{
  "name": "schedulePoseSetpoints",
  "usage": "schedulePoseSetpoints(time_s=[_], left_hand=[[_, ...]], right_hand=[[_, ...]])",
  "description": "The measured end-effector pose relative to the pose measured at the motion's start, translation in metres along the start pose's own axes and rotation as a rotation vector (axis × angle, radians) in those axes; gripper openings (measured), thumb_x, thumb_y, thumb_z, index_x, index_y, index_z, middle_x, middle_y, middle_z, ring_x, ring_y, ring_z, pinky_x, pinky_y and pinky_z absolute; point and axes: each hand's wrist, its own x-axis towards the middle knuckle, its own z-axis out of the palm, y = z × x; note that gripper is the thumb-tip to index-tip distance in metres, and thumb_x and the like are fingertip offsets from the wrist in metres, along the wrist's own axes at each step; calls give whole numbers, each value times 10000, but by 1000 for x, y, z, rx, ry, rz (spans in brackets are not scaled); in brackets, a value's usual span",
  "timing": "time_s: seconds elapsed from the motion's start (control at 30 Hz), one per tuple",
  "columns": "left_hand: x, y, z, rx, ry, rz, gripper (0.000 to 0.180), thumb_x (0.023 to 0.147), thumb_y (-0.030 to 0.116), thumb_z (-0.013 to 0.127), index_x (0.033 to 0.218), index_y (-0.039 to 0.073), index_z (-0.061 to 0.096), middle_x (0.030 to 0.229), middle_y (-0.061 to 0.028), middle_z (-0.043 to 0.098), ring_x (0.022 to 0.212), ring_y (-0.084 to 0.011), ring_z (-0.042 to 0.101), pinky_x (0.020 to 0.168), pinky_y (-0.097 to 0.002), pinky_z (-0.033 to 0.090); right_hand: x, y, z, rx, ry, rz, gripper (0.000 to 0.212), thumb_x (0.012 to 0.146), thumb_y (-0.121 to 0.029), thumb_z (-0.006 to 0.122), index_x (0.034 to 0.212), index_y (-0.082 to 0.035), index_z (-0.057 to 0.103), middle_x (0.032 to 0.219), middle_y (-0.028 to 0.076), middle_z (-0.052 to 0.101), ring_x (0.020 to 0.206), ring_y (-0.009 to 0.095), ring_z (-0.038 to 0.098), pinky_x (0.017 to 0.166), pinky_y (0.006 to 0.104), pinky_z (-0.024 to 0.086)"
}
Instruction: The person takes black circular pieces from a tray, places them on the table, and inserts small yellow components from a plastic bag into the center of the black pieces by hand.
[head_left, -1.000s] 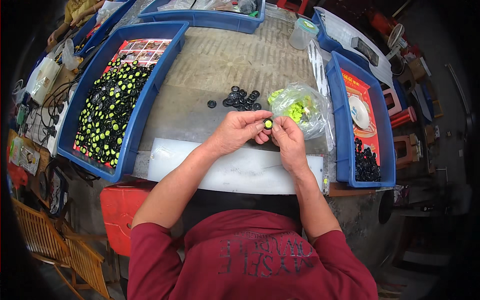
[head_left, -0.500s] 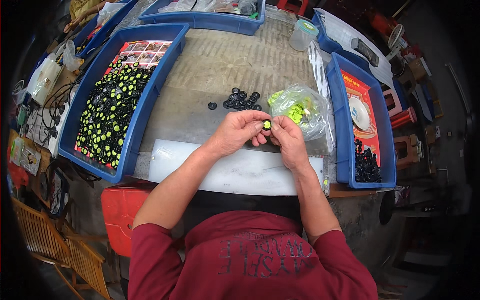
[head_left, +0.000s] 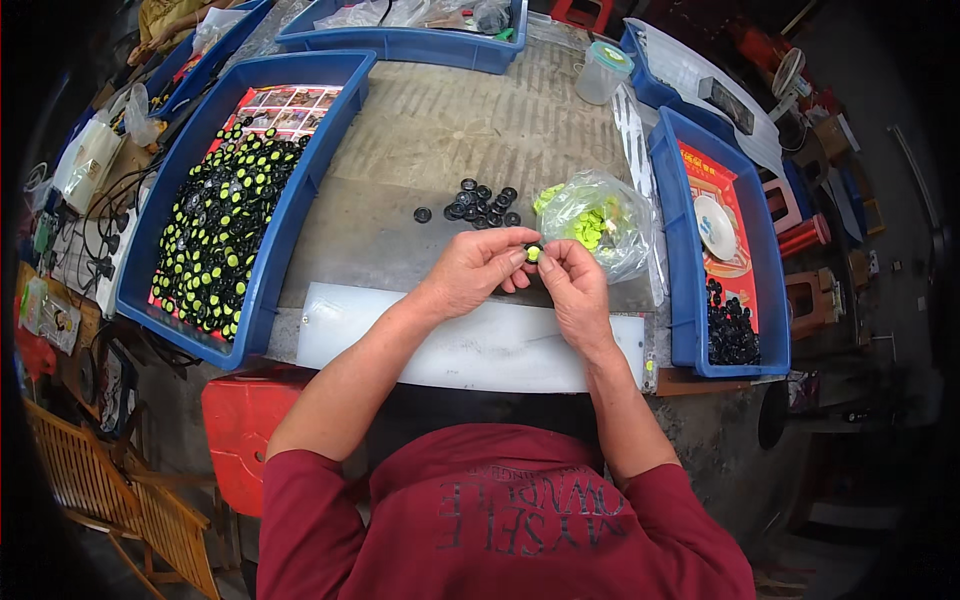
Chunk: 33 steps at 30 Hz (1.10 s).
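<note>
A small round black disc with a lime-green centre (head_left: 534,253) sits between the fingertips of both hands, raised above the near part of the table. The left hand (head_left: 468,270) grips it with thumb and forefinger, the other fingers curled beneath; the right hand (head_left: 578,285) pinches it from the other side.

Just beyond lies a loose cluster of ringed black discs (head_left: 490,205), one apart to the left. Beside them, a crinkled, clear plastic bag (head_left: 630,240) holds thin lime-green pieces (head_left: 590,230), some spilling at its mouth.

The tabletop (head_left: 430,130) is grey-brown, worn and streaked, with a smooth white board (head_left: 450,345) along the near edge. At left, a deep rectangular blue plastic tray (head_left: 262,290) holds a heap of black-and-green discs (head_left: 215,230) over glossy printed paper. At right, a narrower blue tray (head_left: 684,310) contains a round white dish (head_left: 715,227) and a pile of black pieces (head_left: 733,335). A translucent lidded tub (head_left: 600,75) stands at the far side.

Around the table are a red plastic stool (head_left: 235,440), a slatted wooden chair (head_left: 80,470) and a dim grey floor (head_left: 690,430).
</note>
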Motion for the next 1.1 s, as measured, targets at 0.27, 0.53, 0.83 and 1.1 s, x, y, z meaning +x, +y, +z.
schedulePoseSetpoints(time_s=[0.27, 0.53, 0.83, 1.1], left_hand=[[-1, 3, 2, 51, 50, -52, 210, 830, 82, 496, 1014, -16, 522, 763, -25, 569, 616, -62, 525, 511, -186, 431], [0, 1, 0, 81, 55, -35, 203, 813, 79, 522, 998, -5, 518, 756, -13, 571, 614, -55, 521, 505, -174, 425], [1, -3, 2, -26, 91, -27, 188, 811, 37, 500, 991, -18, 513, 730, -22, 552, 607, -53, 509, 519, -181, 434], [0, -3, 0, -10, 30, -32, 256, 823, 51, 499, 1066, -30, 510, 765, -44, 583, 671, -81, 548, 619, -215, 477]], right_hand=[[4, 4, -1, -81, -26, 4, 117, 843, -97, 477, 876, 15, 467, 800, 14, 494, 756, 74, 502, 673, 202, 407], [5, 4, -4, -72, -58, 65, 120, 846, -104, 474, 881, 11, 471, 806, 9, 498, 768, 62, 480, 676, 191, 398], [3, 8, -3, 48, -91, 98, 119, 849, -101, 472, 891, 10, 457, 815, 19, 503, 748, 56, 477, 665, 184, 394], [2, 14, -2, -94, -26, -8, 111, 848, -105, 471, 855, 4, 446, 776, 7, 485, 710, 52, 460, 622, 193, 391]])
